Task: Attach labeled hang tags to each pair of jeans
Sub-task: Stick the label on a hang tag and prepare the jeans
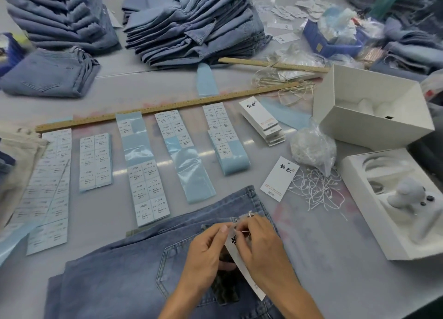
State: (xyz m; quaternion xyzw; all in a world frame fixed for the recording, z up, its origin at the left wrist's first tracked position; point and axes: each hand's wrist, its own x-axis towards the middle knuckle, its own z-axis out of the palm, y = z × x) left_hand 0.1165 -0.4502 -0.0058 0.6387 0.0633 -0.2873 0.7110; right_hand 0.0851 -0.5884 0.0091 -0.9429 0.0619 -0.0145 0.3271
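I had both hands over the jeans (134, 266) at the table's (335, 258) near edge, my left hand (206, 251) and right hand (259, 244) pinching the tag (242, 263) and its string. The grey table carried label strips (143, 174), rulers (167, 107), white boxes (374, 117) and jeans stacks (196, 23).

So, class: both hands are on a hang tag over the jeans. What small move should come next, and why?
Probably draw the white string through and fasten it. The left hand and right hand pinch the hang tag over the jeans, and the string end pokes out loose.
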